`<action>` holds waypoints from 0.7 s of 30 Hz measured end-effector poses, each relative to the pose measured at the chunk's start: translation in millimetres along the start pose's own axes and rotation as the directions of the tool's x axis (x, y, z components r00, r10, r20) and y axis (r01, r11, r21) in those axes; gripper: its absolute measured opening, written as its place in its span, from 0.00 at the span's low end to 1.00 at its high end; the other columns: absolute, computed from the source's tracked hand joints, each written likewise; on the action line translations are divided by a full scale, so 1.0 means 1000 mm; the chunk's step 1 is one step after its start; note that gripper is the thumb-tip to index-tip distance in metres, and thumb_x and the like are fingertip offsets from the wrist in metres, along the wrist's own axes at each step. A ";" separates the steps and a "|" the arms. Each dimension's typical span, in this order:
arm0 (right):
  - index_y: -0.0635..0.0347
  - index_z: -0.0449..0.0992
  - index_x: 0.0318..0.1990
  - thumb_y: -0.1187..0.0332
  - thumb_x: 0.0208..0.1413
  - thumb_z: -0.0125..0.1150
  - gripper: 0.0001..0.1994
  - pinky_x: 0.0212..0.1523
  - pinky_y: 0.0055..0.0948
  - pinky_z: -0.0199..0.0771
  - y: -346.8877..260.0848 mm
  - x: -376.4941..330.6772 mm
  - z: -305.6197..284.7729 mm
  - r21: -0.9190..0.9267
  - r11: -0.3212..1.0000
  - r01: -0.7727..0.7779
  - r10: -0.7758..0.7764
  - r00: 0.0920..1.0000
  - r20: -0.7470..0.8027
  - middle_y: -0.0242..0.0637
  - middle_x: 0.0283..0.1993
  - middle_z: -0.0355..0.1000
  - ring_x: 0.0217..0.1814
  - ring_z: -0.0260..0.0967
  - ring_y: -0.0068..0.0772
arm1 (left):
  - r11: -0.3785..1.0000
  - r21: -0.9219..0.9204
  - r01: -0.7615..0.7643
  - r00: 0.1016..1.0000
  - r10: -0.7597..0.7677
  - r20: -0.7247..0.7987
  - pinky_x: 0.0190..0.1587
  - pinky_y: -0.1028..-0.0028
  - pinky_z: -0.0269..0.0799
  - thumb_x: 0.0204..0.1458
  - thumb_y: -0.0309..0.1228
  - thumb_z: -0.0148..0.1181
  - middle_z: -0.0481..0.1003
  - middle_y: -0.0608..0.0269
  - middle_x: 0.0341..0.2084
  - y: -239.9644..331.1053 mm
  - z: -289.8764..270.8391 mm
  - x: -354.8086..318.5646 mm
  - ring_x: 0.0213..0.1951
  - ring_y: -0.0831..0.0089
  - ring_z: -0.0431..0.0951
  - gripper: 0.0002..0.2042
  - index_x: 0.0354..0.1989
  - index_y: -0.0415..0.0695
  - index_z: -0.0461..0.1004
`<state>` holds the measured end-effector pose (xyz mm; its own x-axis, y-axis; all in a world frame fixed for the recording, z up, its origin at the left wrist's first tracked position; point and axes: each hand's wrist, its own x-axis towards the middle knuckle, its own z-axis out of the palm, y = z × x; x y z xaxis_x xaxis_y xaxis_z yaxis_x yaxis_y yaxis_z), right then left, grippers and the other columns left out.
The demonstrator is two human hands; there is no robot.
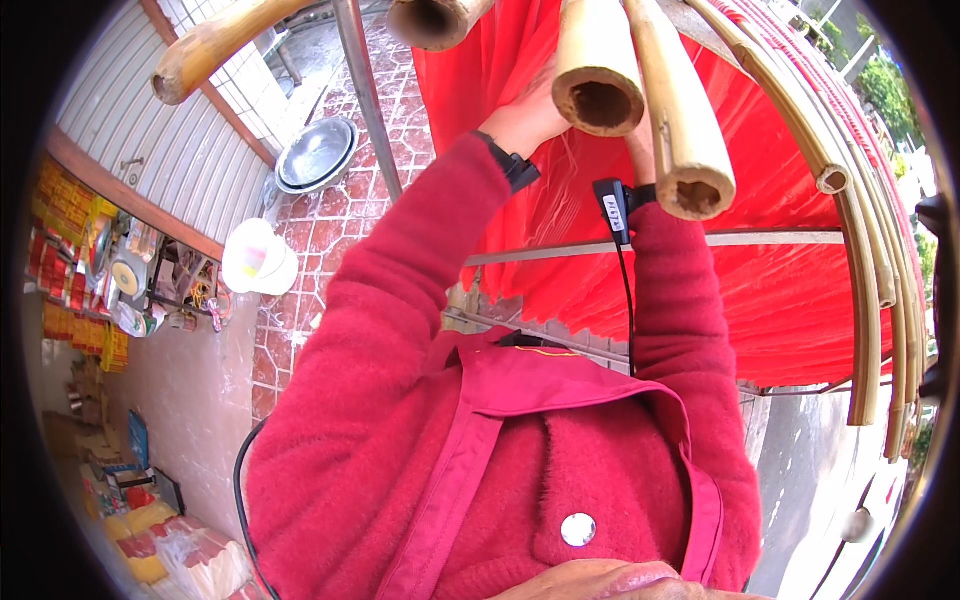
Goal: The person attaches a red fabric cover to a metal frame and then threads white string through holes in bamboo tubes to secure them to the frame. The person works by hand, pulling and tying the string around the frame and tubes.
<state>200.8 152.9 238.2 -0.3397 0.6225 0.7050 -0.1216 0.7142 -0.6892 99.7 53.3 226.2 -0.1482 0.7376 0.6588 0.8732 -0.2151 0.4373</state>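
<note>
My left hand (528, 112) is raised above the red fuzzy sleeve (400, 290) and laid against the red cloth (790, 290), right beside the cut end of a thick bamboo pole (598, 92). The fingers go behind that pole, so I cannot tell whether they are spread or closed on anything. A black strap (512, 165) sits on the wrist just below the hand.

My right hand (641, 142) is nearly all hidden between two poles: the thick one to its left and a second bamboo pole (688, 150) to its right, whose hollow end hangs over the wrist. Only a sliver of the hand shows, so I cannot tell its grip either. A small black device (612, 210) with a cable running down is strapped at that wrist.

The red cloth hangs in folds behind and beyond both hands, draped over curved thin bamboo canes (860, 230) that arc down to the right of the right hand. A grey metal bar (760, 238) crosses the cloth just right of the right wrist.

Far to the left of the left hand, down on the red tiled floor (340, 215), lie stacked metal basins (316, 152) and a white plastic bucket (258, 258). Another bamboo pole (215, 45) juts out up there, well apart from the hands.
</note>
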 end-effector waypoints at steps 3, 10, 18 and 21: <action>0.74 0.52 0.71 0.68 0.65 0.52 0.31 0.74 0.39 0.53 -0.002 0.000 -0.002 0.001 1.000 -0.018 0.018 1.000 0.017 0.63 0.72 0.55 0.76 0.53 0.55 | 0.993 0.114 -0.009 0.999 0.013 -0.034 0.70 0.57 0.58 0.57 0.25 0.48 0.69 0.44 0.62 -0.013 0.010 -0.004 0.70 0.49 0.59 0.20 0.57 0.32 0.71; 0.65 0.65 0.66 0.71 0.67 0.50 0.21 0.70 0.34 0.59 -0.048 -0.017 -0.012 0.115 0.993 -0.021 0.014 0.998 0.062 0.52 0.67 0.66 0.71 0.61 0.44 | 0.917 0.339 -0.209 0.978 0.201 0.059 0.71 0.56 0.56 0.59 0.30 0.49 0.67 0.47 0.64 -0.034 0.013 -0.010 0.70 0.51 0.59 0.18 0.53 0.34 0.75; 0.63 0.79 0.52 0.75 0.69 0.47 0.13 0.60 0.24 0.69 -0.082 -0.048 -0.031 0.281 0.957 -0.076 0.028 0.985 0.171 0.33 0.50 0.79 0.55 0.73 0.24 | 0.991 -0.108 0.074 0.996 -0.069 0.051 0.64 0.59 0.66 0.62 0.29 0.47 0.72 0.47 0.58 0.016 -0.006 -0.015 0.63 0.51 0.68 0.15 0.53 0.40 0.75; 0.64 0.80 0.51 0.75 0.69 0.48 0.12 0.59 0.24 0.70 -0.080 -0.049 -0.029 0.606 0.757 -0.244 0.129 0.965 0.228 0.33 0.49 0.79 0.53 0.74 0.23 | 0.942 -0.334 0.043 0.999 -0.030 0.042 0.57 0.60 0.71 0.62 0.27 0.46 0.75 0.46 0.52 0.022 -0.014 -0.013 0.56 0.49 0.74 0.14 0.51 0.38 0.74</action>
<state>254.2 74.2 263.7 -0.5564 0.6196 0.5536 -0.5740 0.1950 -0.7953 114.3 30.3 236.1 -0.1553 0.7697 0.6192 0.6607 -0.3851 0.6444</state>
